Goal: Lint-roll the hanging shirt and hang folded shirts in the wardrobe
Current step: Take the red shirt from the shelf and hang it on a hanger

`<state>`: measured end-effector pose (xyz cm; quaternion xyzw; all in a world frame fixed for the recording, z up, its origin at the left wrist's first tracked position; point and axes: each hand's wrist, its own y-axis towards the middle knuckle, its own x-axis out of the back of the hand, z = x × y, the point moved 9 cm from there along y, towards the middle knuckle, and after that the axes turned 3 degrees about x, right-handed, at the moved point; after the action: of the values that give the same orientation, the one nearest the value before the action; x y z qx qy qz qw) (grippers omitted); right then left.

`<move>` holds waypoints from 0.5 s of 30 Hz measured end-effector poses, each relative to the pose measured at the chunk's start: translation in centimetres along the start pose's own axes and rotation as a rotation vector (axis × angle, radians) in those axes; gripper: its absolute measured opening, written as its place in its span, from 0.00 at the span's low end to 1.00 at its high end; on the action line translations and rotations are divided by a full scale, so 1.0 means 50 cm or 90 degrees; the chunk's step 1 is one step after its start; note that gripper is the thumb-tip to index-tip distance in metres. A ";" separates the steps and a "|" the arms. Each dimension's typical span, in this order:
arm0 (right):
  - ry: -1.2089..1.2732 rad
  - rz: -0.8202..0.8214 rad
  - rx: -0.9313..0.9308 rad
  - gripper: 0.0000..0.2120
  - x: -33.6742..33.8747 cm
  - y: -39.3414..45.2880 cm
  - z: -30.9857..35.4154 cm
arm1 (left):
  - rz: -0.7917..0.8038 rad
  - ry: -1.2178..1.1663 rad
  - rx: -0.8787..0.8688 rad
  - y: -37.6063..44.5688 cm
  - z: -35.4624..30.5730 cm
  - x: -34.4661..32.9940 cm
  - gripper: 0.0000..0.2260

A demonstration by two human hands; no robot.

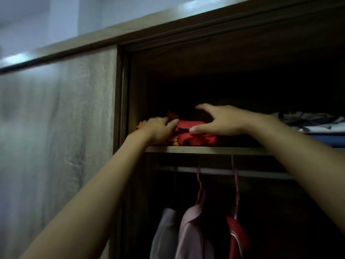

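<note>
Both arms reach up to the wardrobe's top shelf (205,150). A stack of folded red shirts (197,138) lies there, with orange fabric (170,140) at its left. My left hand (158,128) grips the left end of the stack, thumb on the top red shirt. Spread wide over the top of the stack is my right hand (222,120), thumb at the front edge and fingers arched above. Below the shelf, pink hangers (200,189) on the rail (224,171) carry a white shirt (164,234), a pale pink shirt (194,236) and a red shirt (238,238).
A closed sliding door (56,137) with pale wood grain fills the left. On the shelf's right lie more folded clothes (313,121) over something blue (328,140). The back of the shelf space is dark.
</note>
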<state>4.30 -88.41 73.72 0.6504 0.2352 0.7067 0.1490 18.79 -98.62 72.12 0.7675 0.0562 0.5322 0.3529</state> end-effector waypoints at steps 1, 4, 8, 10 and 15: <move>0.011 0.026 -0.024 0.44 -0.027 0.019 -0.010 | 0.014 0.014 -0.001 -0.002 0.009 -0.017 0.25; 0.035 0.064 -0.059 0.44 -0.078 0.044 -0.022 | 0.011 0.054 -0.012 0.003 0.023 -0.041 0.26; 0.006 0.051 -0.029 0.34 -0.081 0.049 -0.008 | 0.031 0.066 -0.006 0.009 0.026 -0.049 0.27; -0.065 0.009 -0.011 0.31 -0.071 0.047 0.005 | 0.039 0.054 -0.006 0.006 0.026 -0.050 0.28; -0.092 -0.136 0.006 0.24 -0.030 0.026 0.022 | 0.055 0.054 -0.001 0.004 0.024 -0.052 0.27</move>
<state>5.70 -90.13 73.15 0.6714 0.2955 0.6371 0.2367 18.65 -100.52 70.00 0.7455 0.0375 0.5791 0.3277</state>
